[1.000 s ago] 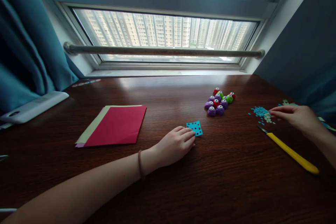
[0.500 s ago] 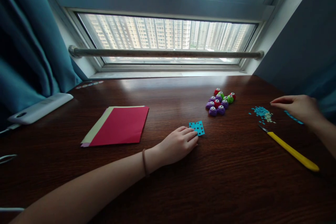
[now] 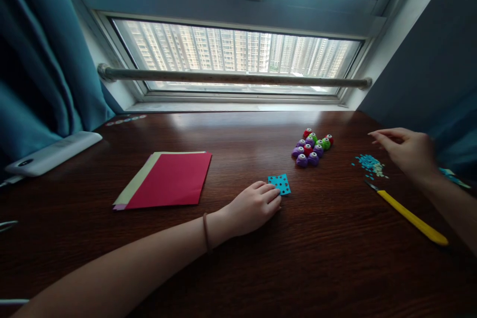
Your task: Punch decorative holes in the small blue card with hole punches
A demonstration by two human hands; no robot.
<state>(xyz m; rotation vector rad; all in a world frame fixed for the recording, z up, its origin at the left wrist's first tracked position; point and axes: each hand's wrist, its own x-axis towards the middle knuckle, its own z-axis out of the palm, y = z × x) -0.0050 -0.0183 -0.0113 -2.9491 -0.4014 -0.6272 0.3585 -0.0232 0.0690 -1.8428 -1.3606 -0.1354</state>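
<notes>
My left hand [image 3: 256, 207] rests on the table, its fingers lying flat over the near left edge of a small blue paper square [image 3: 280, 183] with star-shaped holes or marks. My right hand [image 3: 408, 151] is raised over the table's right side, thumb and forefinger pinched together. Whatever may be between those fingertips is too small to make out. Just left of and below this hand lies a heap of tiny blue and pale green bits [image 3: 371, 165]. Near it is a craft knife [image 3: 412, 216] with a yellow handle, its blade pointing toward the heap.
Several purple, red and green eye-topped beads [image 3: 308, 149] stand grouped beyond the square. Left lie stacked red and pale paper sheets [image 3: 169, 179] and a white corded device [image 3: 55, 154]. A blue strip [image 3: 453, 178] shows behind my right wrist. A rail [image 3: 231, 78] crosses the window.
My right hand has moved left and slightly up, staying pinched, and now hovers nearer the heap of bits. My left hand stays on the blue square. The view has shifted slightly.
</notes>
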